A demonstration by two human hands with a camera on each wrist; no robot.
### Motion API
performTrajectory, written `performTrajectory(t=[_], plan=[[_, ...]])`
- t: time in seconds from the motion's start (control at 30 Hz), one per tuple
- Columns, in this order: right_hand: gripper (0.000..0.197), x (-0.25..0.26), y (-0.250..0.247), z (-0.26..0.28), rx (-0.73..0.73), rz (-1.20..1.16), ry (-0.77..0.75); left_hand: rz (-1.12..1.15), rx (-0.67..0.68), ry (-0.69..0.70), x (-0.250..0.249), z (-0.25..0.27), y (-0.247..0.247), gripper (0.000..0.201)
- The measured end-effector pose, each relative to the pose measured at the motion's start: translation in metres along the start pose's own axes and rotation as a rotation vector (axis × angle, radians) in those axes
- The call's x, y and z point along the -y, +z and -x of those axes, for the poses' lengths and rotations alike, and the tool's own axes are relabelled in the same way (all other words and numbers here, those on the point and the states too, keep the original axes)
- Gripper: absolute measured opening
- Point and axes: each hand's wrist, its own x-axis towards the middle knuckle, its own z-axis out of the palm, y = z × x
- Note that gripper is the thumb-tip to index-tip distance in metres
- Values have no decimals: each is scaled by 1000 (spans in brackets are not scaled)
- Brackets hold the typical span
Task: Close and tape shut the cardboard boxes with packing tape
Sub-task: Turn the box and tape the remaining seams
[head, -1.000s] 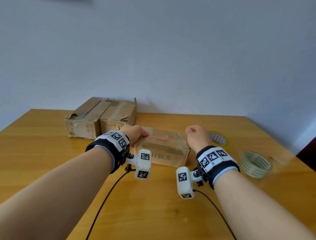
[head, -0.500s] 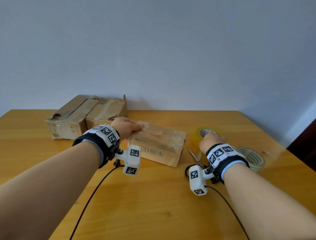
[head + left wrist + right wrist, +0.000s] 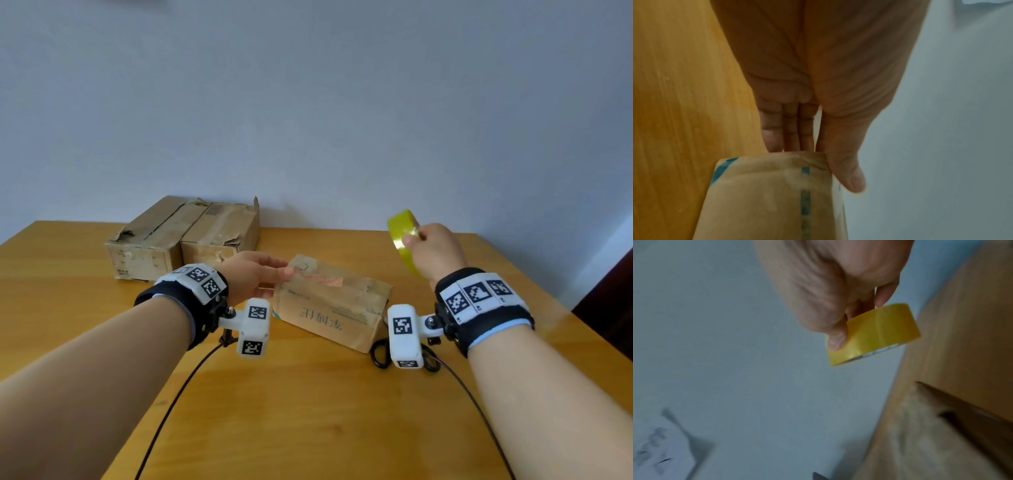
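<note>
Left hand (image 3: 255,275) — fingers straight, together, thumb on top — rests on the near box (image 3: 334,303), at its left end. Right hand (image 3: 435,251) raised, fingers and thumb clamped on the yellow tape roll (image 3: 404,240) — off the table (image 3: 308,411).

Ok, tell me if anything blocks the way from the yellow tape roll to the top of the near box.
Nothing visible does. The right hand holds the tape roll in open air beside the near box; the left hand rests only at its far end.
</note>
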Motion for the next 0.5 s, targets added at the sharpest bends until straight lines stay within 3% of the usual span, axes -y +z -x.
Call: performTrajectory(t=[0.2,0.37,0.5], plan=[[12,61,-11,34,218,-340,-257,-86,-364,195,-28,-1,-1,35],[14,95,-13,62,401,-267,-327,-65,-257,442,-67,28,1,29],[17,108,-11,72,470,-165,-359,-143,-110,462,-87,48,4,28]])
